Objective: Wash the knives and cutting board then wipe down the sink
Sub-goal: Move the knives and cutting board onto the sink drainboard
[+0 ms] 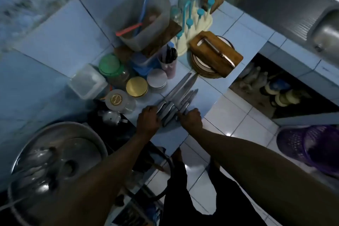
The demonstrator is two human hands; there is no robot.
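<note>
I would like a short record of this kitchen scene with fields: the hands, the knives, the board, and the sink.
left hand: fingers curled on the handles of the steel knives
right hand: fingers curled at the handles from the other side
steel knives: bunched together, flat on the blue tiled counter, blades pointing away
brown wooden cutting board: tilted on stacked plates, one metal knife on it
steel sink: far right, unused

Several steel knives [178, 97] lie side by side on the blue tiled desk [211, 86], blades fanned away from the person, handles bunched together. A wooden cutting board [216, 53] rests tilted on stacked plates beyond them. The steel sink [328, 33] sits far right
</note>
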